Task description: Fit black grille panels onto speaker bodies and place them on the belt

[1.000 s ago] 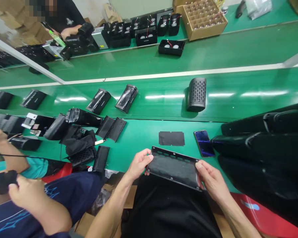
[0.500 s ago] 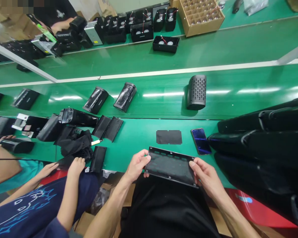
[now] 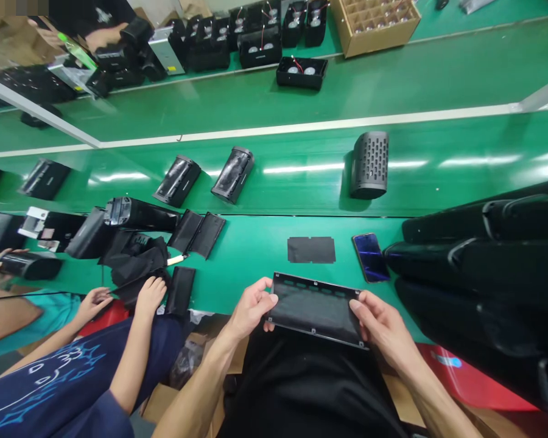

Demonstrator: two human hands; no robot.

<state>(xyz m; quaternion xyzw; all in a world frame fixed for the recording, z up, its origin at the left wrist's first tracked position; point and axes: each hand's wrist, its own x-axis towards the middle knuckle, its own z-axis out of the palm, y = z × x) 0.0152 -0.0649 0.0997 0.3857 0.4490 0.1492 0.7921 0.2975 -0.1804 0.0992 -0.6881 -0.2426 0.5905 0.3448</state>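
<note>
A black rectangular speaker grille panel [image 3: 315,310] is held over my lap, its inner side facing up, with slots along the far edge and small tabs on the rim. My left hand [image 3: 252,307] grips its left end, thumb on top. The right end is pinched by my right hand [image 3: 380,317], thumb also on top and fingers partly hidden beneath. Just beyond the panel, a thin black mesh sheet [image 3: 311,250] with notched corners lies flat on the green table [image 3: 256,243].
A phone [image 3: 370,258] lies right of the sheet, beside large black bags [image 3: 475,261]. Black speaker housings [image 3: 232,174] and an upright perforated one [image 3: 369,165] stand on the green belt. At left, a co-worker's hands [image 3: 151,296] handle black cloth-like pieces. A partitioned carton [image 3: 379,30] sits at the back.
My hands and the panel stay almost in place. The co-worker's hands beside me have shifted, one moving up and right over the black pieces. The view has tilted slightly.
</note>
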